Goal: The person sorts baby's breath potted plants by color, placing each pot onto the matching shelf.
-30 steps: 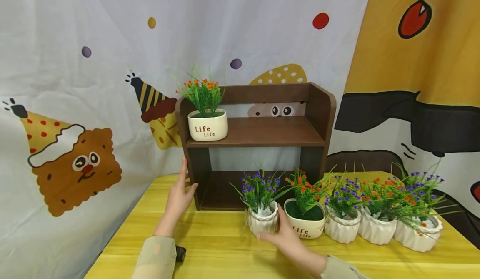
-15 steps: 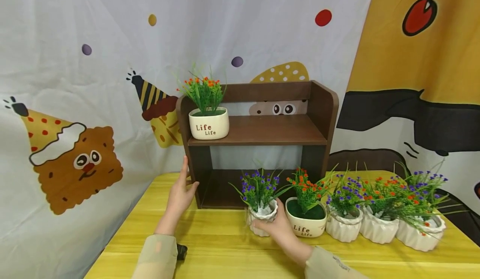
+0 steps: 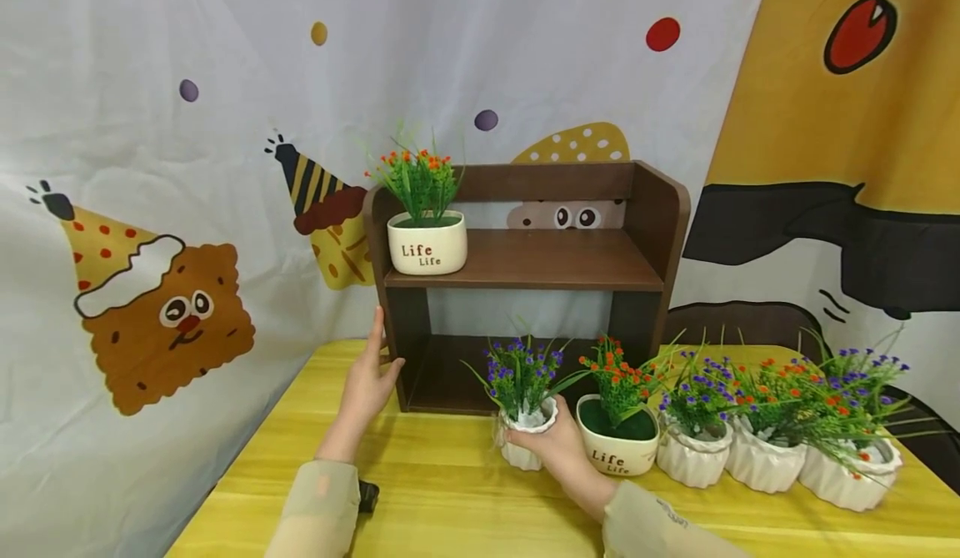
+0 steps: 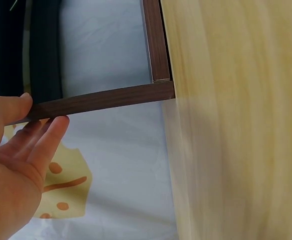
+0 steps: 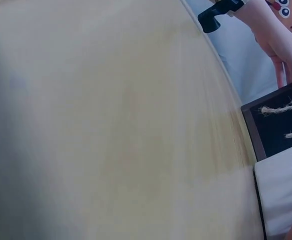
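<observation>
A wooden table bears a brown two-tier shelf with one cream "Life" pot of orange flowers at its upper left; of five pots ranged before it and rightward, a second "Life" pot and one of three white fluted pots hold orange flowers, the rest purple. The left hand pinches the shelf's left side panel between thumb and fingers. The right hand, thumb in front, grips a fourth fluted pot, left of the second "Life" pot.
</observation>
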A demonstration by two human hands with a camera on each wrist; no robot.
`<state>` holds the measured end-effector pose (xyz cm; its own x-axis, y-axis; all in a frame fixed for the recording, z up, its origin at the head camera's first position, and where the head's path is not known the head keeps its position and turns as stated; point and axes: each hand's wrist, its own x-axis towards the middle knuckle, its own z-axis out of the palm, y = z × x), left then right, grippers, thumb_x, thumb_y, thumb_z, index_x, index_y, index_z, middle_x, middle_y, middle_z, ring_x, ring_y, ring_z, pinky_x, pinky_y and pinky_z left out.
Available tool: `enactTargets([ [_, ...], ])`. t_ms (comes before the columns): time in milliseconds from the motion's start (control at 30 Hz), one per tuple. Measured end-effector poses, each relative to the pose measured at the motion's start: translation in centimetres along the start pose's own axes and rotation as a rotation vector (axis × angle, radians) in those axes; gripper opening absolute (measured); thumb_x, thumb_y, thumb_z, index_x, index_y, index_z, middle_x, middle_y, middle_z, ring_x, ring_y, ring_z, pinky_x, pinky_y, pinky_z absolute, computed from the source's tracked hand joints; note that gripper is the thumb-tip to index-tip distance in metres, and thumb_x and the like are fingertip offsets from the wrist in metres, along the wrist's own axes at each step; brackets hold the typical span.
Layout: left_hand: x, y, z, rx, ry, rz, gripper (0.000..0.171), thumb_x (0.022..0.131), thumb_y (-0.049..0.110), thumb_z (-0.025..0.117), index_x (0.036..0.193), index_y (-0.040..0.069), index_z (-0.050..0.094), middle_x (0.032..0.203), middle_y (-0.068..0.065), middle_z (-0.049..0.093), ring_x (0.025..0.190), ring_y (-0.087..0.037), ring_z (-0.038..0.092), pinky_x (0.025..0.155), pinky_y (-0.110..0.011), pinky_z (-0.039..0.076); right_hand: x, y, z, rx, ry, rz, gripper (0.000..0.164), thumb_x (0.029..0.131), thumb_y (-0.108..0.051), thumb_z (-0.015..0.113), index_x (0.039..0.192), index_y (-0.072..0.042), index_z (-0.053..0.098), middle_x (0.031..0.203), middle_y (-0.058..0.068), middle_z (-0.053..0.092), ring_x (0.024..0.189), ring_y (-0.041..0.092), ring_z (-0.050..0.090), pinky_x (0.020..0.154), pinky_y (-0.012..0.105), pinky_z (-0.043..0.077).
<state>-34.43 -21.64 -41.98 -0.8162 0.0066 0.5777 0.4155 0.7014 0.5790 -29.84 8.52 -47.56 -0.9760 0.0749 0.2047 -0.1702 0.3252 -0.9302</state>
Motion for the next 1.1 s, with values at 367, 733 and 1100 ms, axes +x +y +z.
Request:
enactTargets([
  [367,0.3,0.1,0.1,-0.018,0.008,0.026,0.101,0.089,-0.001,0.067,0.157,0.031,0.001,0.133,-0.035,0.049,0.1,-0.043,0.063,0.08,-0.05,0.056,-0.6,-1.1,-0.4,0.038,-0.032,-0.039,0.083,0.058,-0.013,0.092,0.126,0.005,0.048,0.113,0.016,0.063,0.102,0.029,0.06,0.09,0.04,0.049],
  [733,-0.4,-0.3,0.1,-0.009,0.025,0.035,0.103,0.085,-0.001,0.071,0.158,0.023,0.002,0.124,-0.036,0.054,0.093,-0.044,0.065,0.078,-0.051,0.056,-2.6,-4.3,0.7,0.122,-0.123,-0.066,0.079,0.059,-0.009,0.09,0.125,0.006,0.048,0.112,0.014,0.062,0.1,0.026,0.059,0.088,0.036,0.049],
  [1100,-0.2,-0.3,0.2,-0.01,0.039,0.06,0.103,0.086,-0.001,0.07,0.158,0.025,0.0,0.124,-0.035,0.055,0.092,-0.043,0.066,0.076,-0.051,0.057,-2.9,-6.4,2.3,0.197,-0.203,-0.133,0.082,0.058,-0.008,0.09,0.127,0.004,0.048,0.113,0.013,0.061,0.101,0.023,0.059,0.09,0.035,0.049],
])
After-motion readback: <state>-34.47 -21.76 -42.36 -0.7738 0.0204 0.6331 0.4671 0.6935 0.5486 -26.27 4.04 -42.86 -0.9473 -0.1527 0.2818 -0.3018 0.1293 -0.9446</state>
